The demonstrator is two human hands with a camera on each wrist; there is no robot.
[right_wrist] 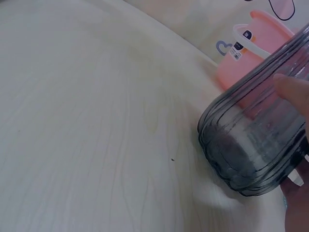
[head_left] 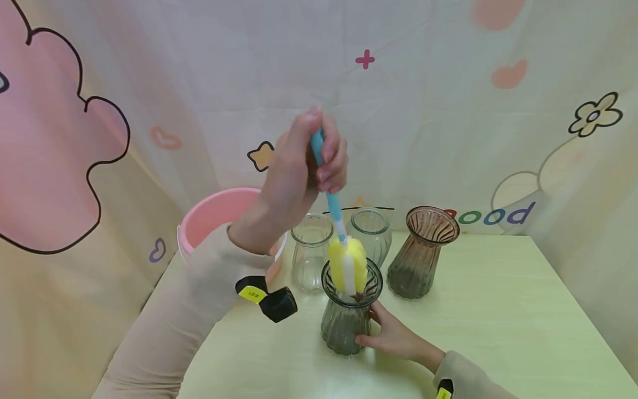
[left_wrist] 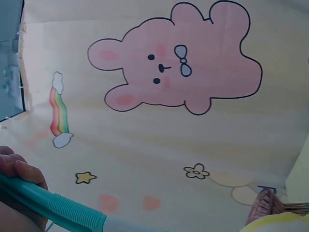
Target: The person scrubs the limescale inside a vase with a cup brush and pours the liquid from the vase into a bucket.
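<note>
Overhead, left hand (head_left: 299, 166) fisted round brush handle (head_left: 326, 183); right hand (head_left: 394, 335) cupping grey vase (head_left: 349, 316).

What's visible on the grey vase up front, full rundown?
The grey vase is smoky, see-through ribbed glass with a bulbous body, a narrower neck and a flared round rim. It stands upright on the pale green table, in front of two clear vases and a brown one. The right hand holds its lower body from the side. The yellow-and-white sponge head of a teal-handled brush sits in its mouth.
</note>
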